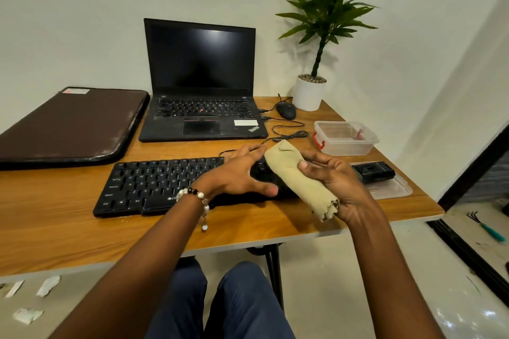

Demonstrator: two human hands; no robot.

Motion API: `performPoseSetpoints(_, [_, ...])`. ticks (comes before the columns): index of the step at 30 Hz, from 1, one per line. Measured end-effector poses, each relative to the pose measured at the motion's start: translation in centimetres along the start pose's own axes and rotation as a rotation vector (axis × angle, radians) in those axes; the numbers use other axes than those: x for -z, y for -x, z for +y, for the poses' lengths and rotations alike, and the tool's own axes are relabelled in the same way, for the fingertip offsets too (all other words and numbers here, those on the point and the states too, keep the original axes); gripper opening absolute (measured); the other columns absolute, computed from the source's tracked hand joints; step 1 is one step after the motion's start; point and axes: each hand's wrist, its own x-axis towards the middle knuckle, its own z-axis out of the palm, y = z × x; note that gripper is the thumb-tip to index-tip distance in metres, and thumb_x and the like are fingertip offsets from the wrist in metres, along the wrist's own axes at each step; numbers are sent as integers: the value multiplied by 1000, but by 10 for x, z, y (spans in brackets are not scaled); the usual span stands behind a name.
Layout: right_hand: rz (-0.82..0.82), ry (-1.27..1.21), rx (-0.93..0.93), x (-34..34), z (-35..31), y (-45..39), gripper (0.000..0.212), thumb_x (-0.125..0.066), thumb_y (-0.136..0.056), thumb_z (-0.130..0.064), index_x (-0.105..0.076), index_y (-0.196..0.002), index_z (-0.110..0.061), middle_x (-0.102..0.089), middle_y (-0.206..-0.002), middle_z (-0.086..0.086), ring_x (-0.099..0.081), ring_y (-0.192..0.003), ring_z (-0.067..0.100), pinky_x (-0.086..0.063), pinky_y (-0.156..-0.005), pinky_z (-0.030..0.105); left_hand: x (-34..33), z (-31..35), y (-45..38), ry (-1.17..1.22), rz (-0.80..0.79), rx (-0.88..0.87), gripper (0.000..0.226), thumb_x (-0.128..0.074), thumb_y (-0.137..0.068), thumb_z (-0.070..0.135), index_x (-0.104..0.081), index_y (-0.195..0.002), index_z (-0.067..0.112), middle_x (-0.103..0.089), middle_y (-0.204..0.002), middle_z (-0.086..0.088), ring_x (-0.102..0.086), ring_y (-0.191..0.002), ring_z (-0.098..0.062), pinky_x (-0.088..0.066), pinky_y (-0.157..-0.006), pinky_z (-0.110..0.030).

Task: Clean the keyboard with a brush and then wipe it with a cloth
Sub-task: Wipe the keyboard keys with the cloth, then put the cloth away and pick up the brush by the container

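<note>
The right hand (334, 187) holds a folded beige cloth (296, 177) in curled fingers just above the right end of the black plastic keyboard (154, 184), so the keys lie below and to the left of it. The keyboard's long axis runs left to right across the wooden table (55, 228). The left hand (242, 173), fingers spread, rests on the keyboard's right part. A dark brush (374, 170) seems to lie further right, on a clear lid

Matt plastic keyboard (154, 184); soft cloth (297, 179); wood-grain table (55, 228)
</note>
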Motion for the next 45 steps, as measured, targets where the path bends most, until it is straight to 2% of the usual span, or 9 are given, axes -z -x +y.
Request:
performPoseSetpoints(3, [-8,-3,-47,8,-5,-11,39,-71,-73,-13,-68,-111,-9,-73,-98,17,-71,-68,21,-58,-54,28,9,23,10,529,25,-73,97,-73,-64,58,-34,-147,27,-42,-148,3,-43,-129,-14,-36,-111,-36])
performPoseSetpoints(7, [-53,57,-99,18,-19,-20,40,-73,-68,-16,-67,-108,-13,-73,-98,15,-72,-75,24,-60,-58,32,3,52,1,642,173,58,52,-76,-75,27,-62,-124,22,-68,-111,-1,-64,-103,-20,-55,-89,-42])
performPoseSetpoints(11, [-66,409,-227,45,-35,-26,52,-82,-60,-6,-66,-109,-16,-71,-105,17,-68,-95,30,-58,-75,41,-11,64,-17,852,297,221,22,-75,-81,15,-70,-102,9,-72,-96,-8,-71,-83,-18,-61,-66,-33])
performPoseSetpoints(15, [61,503,-284,81,-50,-26,51,-85,-55,-14,-70,-102,0,-71,-101,20,-67,-90,31,-53,-86,47,-28,82,-35,930,293,285,16,-72,-85,13,-66,-98,6,-72,-90,-10,-69,-69,-18,-58,-57,-29])
performPoseSetpoints(20, [419,124,-146,127,-57,-31,40,-83,-63,-7,-70,-101,-2,-68,-99,15,-63,-86,30,-55,-60,37,-47,110,-68,1034,215,292,12,-65,-90,11,-62,-100,6,-71,-84,-13,-69,-59,-19,-57,-53,-28])
performPoseSetpoints(27, [727,65,84,164,-37,-50,38,-86,-63,-3,-66,-96,0,-65,-108,20,-64,-97,34,-58,-62,37,-76,128,-118,918,263,326,34,-69,-88,16,-55,-116,5,-70,-91,-16,-69,-55,-21,-52,-44,-27])
performPoseSetpoints(33, [796,504,54,177,-18,-57,45,-85,-68,-13,-68,-110,-6,-67,-109,12,-62,-101,27,-53,-91,42,-87,121,-132,683,290,346,33,-76,-81,16,-60,-106,2,-69,-96,-15,-72,-66,-26,-58,-48,-32])
performPoseSetpoints(40, [928,965,206,160,-16,-63,31,-73,-84,-19,-69,-111,-5,-68,-112,12,-51,-114,34,-41,-94,41,-78,112,-120,577,379,286,18,-75,-83,20,-70,-87,4,-71,-81,-13,-72,-65,-25,-61,-64,-39])
performPoseSetpoints(45, [741,979,371,110,-21,-63,20,-73,-83,-18,-73,-101,-9,-72,-103,6,-62,-101,24,-49,-91,38,-51,93,-82,537,442,176,6,-68,-88,14,-68,-85,18,-71,-81,-7,-69,-69,-18,-61,-65,-34])
